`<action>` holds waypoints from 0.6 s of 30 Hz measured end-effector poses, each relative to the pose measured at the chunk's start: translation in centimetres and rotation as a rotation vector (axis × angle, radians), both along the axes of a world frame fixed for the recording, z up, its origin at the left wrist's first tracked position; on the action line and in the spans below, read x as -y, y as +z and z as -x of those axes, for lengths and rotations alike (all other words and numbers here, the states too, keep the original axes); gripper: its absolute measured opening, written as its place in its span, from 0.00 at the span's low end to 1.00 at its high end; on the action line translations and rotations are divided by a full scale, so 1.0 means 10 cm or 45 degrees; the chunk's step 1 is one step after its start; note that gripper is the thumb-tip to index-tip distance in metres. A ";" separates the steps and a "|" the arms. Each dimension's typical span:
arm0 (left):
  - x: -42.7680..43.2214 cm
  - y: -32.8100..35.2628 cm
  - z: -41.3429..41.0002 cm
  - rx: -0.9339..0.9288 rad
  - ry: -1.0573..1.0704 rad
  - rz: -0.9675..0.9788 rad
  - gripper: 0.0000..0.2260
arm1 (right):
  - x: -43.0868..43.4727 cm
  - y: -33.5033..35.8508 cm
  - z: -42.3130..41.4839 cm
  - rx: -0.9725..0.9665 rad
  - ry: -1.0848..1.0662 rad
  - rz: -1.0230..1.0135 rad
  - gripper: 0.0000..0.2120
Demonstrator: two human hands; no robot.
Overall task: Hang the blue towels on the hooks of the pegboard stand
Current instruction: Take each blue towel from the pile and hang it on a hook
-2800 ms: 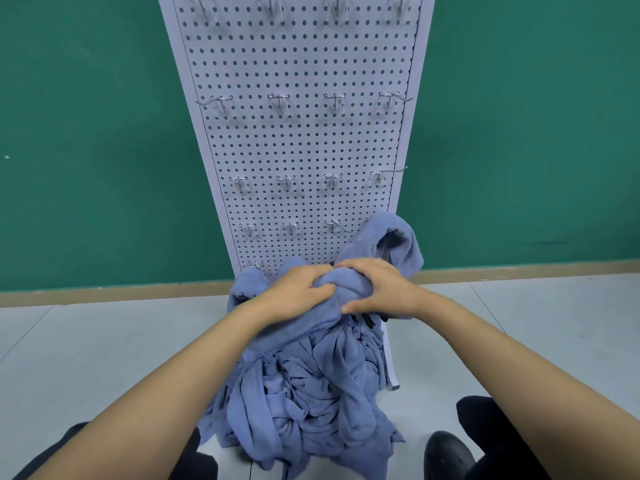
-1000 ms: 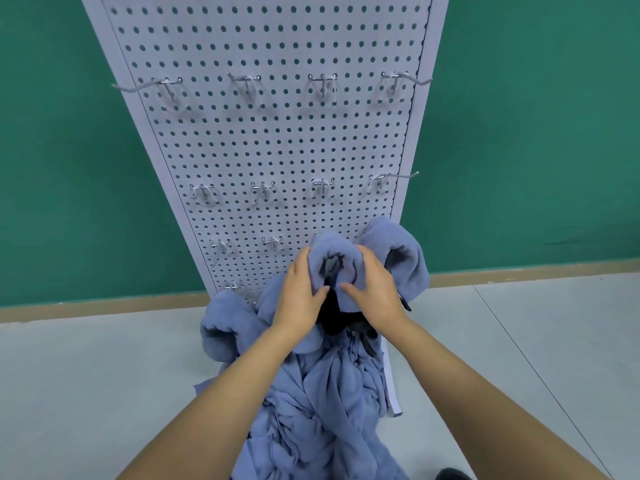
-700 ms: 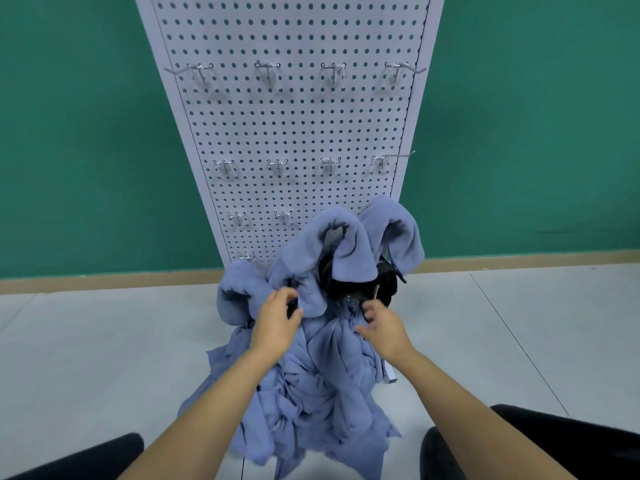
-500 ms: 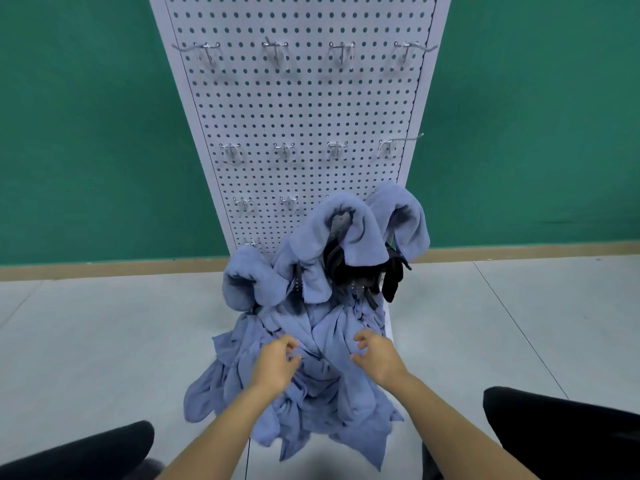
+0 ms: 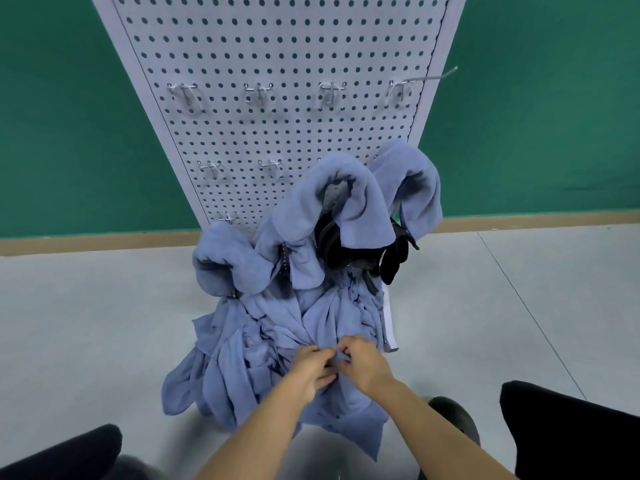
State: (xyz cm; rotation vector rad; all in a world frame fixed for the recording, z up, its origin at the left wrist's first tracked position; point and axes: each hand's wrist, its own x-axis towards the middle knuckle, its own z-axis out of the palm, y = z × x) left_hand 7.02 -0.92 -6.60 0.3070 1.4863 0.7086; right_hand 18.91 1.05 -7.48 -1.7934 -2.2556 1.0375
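Both hands, left (image 5: 309, 368) and right (image 5: 363, 363), pinched one fold in the towel heap (image 5: 263, 344) at the pegboard (image 5: 277, 46) foot.

No writing, label, brand, number or sign can be read anywhere. The pegboard stand (image 5: 277, 46), the blue towels (image 5: 311, 323), the green wall (image 5: 536, 116) and the grey floor (image 5: 86, 323) all show plain, unmarked surfaces.

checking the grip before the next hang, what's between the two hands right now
A bunched fold of blue towel sits between the left hand and the right hand. Both hands pinch it, as the head view shows.
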 end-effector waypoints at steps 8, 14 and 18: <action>-0.07 0.48 0.26 0.132 0.197 -0.117 0.04 | -0.04 0.60 0.05 -0.515 -0.058 0.113 0.11; 0.01 1.45 0.44 -0.002 0.089 -0.507 0.03 | -0.05 1.54 0.07 -0.714 0.040 0.055 0.06; 0.10 2.19 0.55 -0.136 -0.096 -0.789 0.05 | 0.03 2.18 0.08 -0.841 0.041 -0.068 0.08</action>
